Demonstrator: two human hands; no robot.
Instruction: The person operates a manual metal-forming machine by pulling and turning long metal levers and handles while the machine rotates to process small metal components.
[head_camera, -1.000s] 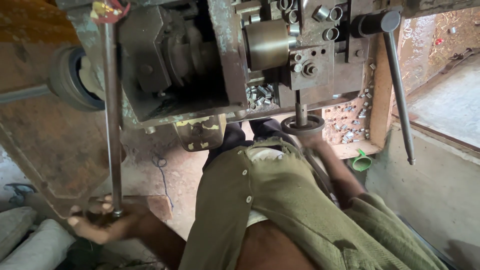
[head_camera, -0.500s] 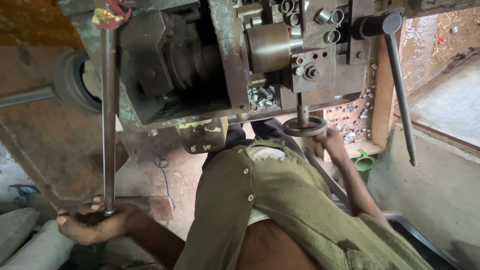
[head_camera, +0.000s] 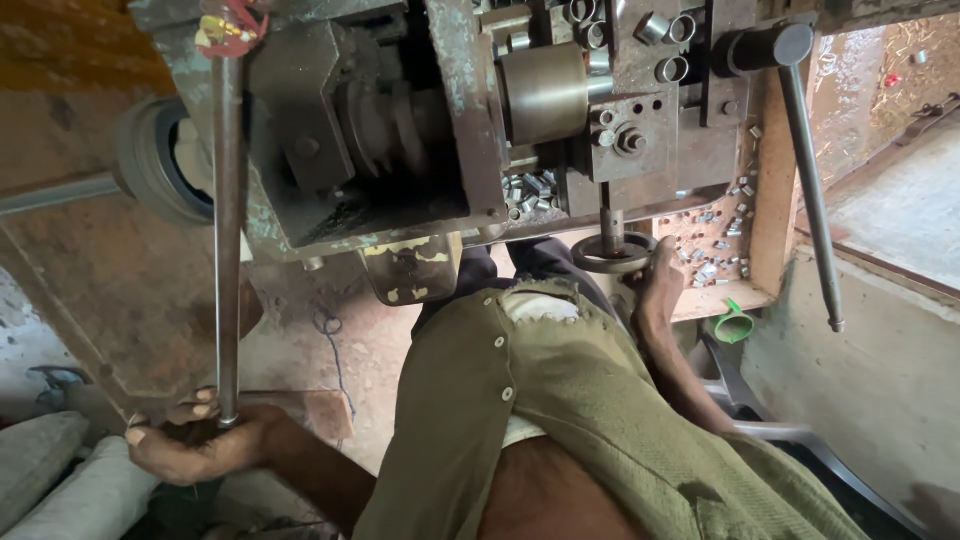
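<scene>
Shifted slightly lower and further left since a second ago: left hand (head_camera: 195, 445), curled shut around the bottom end of long steel lever rod (head_camera: 228, 240), fingers (head_camera: 200, 405) wrapped over it. Rod itself standing nearly upright, running from the hand up to a red-and-yellow tag (head_camera: 228, 25) at the top of the machine (head_camera: 400, 130). Judged heavy, rigid, bare metal, perhaps oily and slick; best gripped low at the very end, as now, for leverage. Right hand (head_camera: 655, 290) resting against small round handwheel (head_camera: 612, 252) beneath the machine's front, fingers laid on its rim; clamped or merely touching, cannot tell from this angle. Wheel likely stiff and hard-edged, best turned by the rim.

Around these: brass-coloured cylinder (head_camera: 545, 90) in the machine's middle, scattered small metal sleeves (head_camera: 705, 255) on the ledge, second long handle (head_camera: 810, 190) slanting down at right, green plastic cup (head_camera: 735, 325) below the ledge. Olive buttoned shirt (head_camera: 560, 400) filling the lower centre. Grey pulley wheel (head_camera: 150, 165) at far left.
</scene>
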